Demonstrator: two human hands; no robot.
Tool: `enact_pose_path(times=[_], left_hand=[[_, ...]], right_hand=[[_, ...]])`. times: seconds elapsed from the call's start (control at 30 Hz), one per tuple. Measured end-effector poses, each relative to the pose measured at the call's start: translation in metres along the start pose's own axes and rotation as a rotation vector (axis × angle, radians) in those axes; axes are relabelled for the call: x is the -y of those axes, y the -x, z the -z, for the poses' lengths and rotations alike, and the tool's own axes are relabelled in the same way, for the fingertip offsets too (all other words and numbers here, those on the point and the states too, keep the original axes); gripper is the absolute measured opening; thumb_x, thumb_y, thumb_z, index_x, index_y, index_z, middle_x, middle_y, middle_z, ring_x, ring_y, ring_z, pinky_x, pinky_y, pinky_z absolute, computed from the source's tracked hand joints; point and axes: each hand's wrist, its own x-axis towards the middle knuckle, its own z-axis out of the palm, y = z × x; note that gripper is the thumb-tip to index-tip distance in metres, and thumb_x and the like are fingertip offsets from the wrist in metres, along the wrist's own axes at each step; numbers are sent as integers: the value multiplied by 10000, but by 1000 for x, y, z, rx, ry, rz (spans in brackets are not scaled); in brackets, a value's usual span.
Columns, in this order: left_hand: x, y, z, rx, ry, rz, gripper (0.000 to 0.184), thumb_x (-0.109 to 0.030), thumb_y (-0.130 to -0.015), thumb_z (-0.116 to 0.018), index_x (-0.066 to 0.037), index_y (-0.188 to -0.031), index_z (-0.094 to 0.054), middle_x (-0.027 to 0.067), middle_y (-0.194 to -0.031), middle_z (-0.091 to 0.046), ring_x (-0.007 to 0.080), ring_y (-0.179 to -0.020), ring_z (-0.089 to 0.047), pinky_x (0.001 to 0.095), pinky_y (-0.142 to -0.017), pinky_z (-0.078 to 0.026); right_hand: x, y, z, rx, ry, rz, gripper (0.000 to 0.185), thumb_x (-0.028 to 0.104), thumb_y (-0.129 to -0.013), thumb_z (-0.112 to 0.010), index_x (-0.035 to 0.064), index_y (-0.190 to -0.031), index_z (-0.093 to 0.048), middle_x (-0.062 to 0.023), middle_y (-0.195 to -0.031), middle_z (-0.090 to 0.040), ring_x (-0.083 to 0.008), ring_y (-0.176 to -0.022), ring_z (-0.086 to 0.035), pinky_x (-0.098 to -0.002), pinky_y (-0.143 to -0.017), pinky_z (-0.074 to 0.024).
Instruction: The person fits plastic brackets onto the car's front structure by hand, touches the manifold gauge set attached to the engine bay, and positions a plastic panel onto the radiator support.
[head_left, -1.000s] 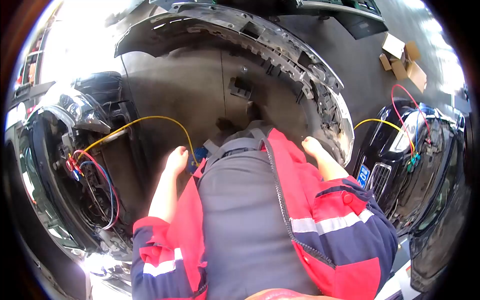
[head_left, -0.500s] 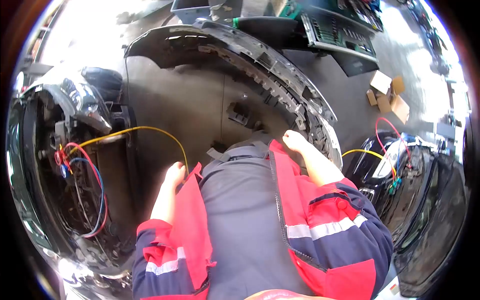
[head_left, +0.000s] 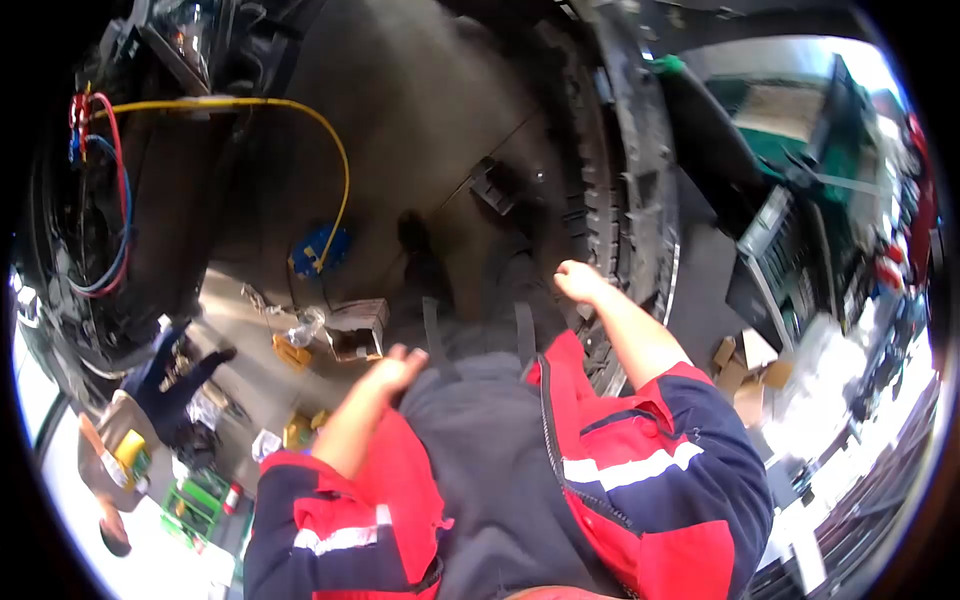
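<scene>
My left hand [head_left: 393,370] hangs low beside my thigh, slightly blurred, its fingers loosely apart and nothing visible in it. Past it, a cardboard box [head_left: 357,328] lies on the floor. My right hand [head_left: 580,282] is held out in front of my right hip with its fingers curled in, and no object shows in it. Closest to that hand is the detached car bumper [head_left: 645,150], standing on the floor to the right, with a visible gap between them. A small dark boxy part [head_left: 492,188] lies on the floor ahead of my feet.
At left is a car's open front [head_left: 150,200] with a red and blue gauge set; its yellow hose [head_left: 290,104] runs to a blue device [head_left: 322,250] on the floor. Another person [head_left: 125,440] stands at lower left. A tool cart [head_left: 785,245] and cardboard boxes [head_left: 745,365] are at right.
My view has turned to the right and tilted down. The bumper now runs along my right, and the blue device and the other person have come into view. My left hand has swung slightly.
</scene>
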Motion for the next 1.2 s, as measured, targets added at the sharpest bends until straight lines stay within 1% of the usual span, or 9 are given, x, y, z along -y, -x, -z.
enact_pose_path(times=[0.1, 0.13, 0.17, 0.37, 0.53, 0.63, 0.77, 1.03, 1.2], left_hand=[[-51, -1, -61, -44, -257, 188, 960, -667, -872, -516, -51, -1542, -210, 369, -1457, -335, 488, -1331, -394, 546, -1097, -340], [-38, -7, -82, -210, -195, 74, 947, -630, -864, -551, -43, -1535, -235, 372, -1467, -312, 490, -1376, -326, 597, -1097, -308], [-25, -19, -99, -272, -120, 48, 938, -593, -851, -586, -25, -1523, -259, 363, -1482, -297, 486, -1396, -294, 584, -1119, -280], [-3, -60, -142, -504, -5, 0, 836, -336, -698, -763, 35, -1367, -425, 328, -1453, -337, 489, -1359, -322, 593, -1095, -279], [46, -71, -175, -569, -69, -148, 898, -316, -590, -800, 82, -1316, -451, 403, -1372, -388, 555, -1216, -445, 566, -1024, -394], [42, -69, -154, -457, -48, -100, 863, -308, -604, -801, 89, -1291, -461, 414, -1339, -402, 567, -1194, -456, 572, -1001, -415], [29, -61, -139, -466, 42, -69, 755, -369, -697, -764, -14, -1314, -511, 293, -1417, -407, 471, -1295, -407, 556, -1059, -352], [14, -25, -69, -398, 147, -55, 645, -448, -841, -620, -48, -1337, -519, 253, -1460, -417, 405, -1346, -404, 543, -1071, -360], [30, 2, 47, -378, 725, -355, 520, -451, -939, -508, -2, -1167, -637, 247, -1136, -643, 365, -1136, -594, 415, -984, -464]], right_hand=[[-46, -129, 10, -15, 251, 16, 384, 265, -847, -562, 0, -1099, -680, -249, -1138, -658, -385, -1101, -626, -446, -956, -502], [-55, -171, 11, -88, 205, 27, 323, 274, -855, -579, 16, -1009, -696, -225, -998, -703, -378, -953, -678, -445, -830, -545], [-40, -202, 27, 18, 211, -78, 380, 255, -834, -573, -13, -1079, -685, -260, -1136, -655, -389, -1083, -634, -444, -938, -509], [-34, -464, -8, -336, 309, 106, 339, 238, -827, -582, 3, -1051, -678, -255, -1042, -678, -396, -1024, -651, -458, -883, -515], [-38, -541, -92, -298, 289, -108, 550, 319, -873, -583, -60, -1269, -543, -290, -1237, -608, -416, -1190, -571, -454, -1016, -455], [-11, -507, -129, -204, 353, -169, 398, 309, -933, -545, 56, -1236, -598, -190, -1225, -650, -381, -1176, -596, -478, -988, -464], [43, -406, -168, -281, 521, 101, 251, 263, -910, -552, 39, -1003, -616, -219, -1052, -660, -392, -1003, -645, -495, -873, -514], [201, -150, -65, -195, 641, 600, 162, 202, -882, -596, 40, -894, -591, -179, -899, -649, -379, -888, -660, -490, -794, -520], [308, -12, 19, -214, 750, 767, 169, 185, -877, -565, 30, -907, -624, -204, -933, -639, -385, -875, -650, -482, -797, -520]])
